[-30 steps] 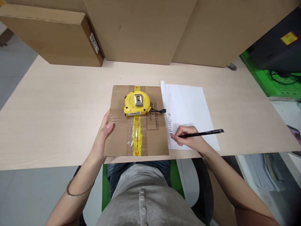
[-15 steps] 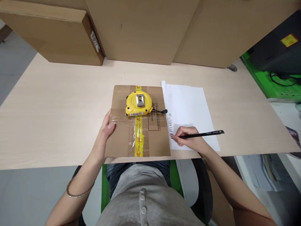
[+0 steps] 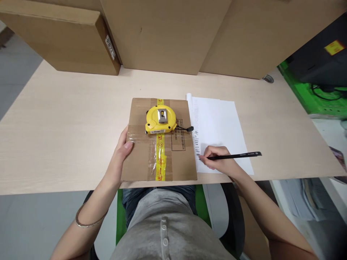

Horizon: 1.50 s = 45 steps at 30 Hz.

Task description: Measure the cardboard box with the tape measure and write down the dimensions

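A taped cardboard box (image 3: pixel 181 164) lies near the table's front edge. My left hand (image 3: pixel 121 150) grips its left side, the thumb on top and the other fingers mostly hidden beyond the edge. On the box rests a yellow tape measure (image 3: pixel 159 121) with a metal clip and a black wrist cord. Right of the box is a white sheet of paper (image 3: pixel 217 122), rolled at its far left corner, with a column of small dark marks along its left side. My right hand (image 3: pixel 217 157) pinches a black pen (image 3: pixel 241 155), its tip end at those marks.
Large cardboard boxes (image 3: pixel 165 39) stand along the back of the table (image 3: pixel 67 119), with a smaller carton (image 3: pixel 78 43) at the left. A green crate (image 3: pixel 320 101) with a dark device and cables sits at the far right. Below it, papers (image 3: pixel 306 198) lie on a shelf.
The right hand and pen have shifted very slightly right and the pen's back end has dipped a little. The left hand, box and tape measure look unmoved.
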Each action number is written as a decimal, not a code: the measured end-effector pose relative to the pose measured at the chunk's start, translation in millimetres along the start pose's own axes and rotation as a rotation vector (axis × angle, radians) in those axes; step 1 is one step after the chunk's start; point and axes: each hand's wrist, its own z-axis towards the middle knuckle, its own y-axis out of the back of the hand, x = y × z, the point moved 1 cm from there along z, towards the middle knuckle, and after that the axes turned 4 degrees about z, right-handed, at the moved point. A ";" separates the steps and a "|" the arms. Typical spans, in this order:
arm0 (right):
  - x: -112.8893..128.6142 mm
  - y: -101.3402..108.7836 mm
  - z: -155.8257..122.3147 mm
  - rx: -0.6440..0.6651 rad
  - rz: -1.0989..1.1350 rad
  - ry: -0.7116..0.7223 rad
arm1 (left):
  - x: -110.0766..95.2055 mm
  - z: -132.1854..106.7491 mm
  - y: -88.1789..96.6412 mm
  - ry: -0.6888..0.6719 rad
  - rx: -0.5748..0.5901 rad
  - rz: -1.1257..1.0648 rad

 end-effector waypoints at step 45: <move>-0.1 3.2 0.0 0.008 0.064 -0.050 | 0.6 0.9 0.0 -0.026 0.017 0.013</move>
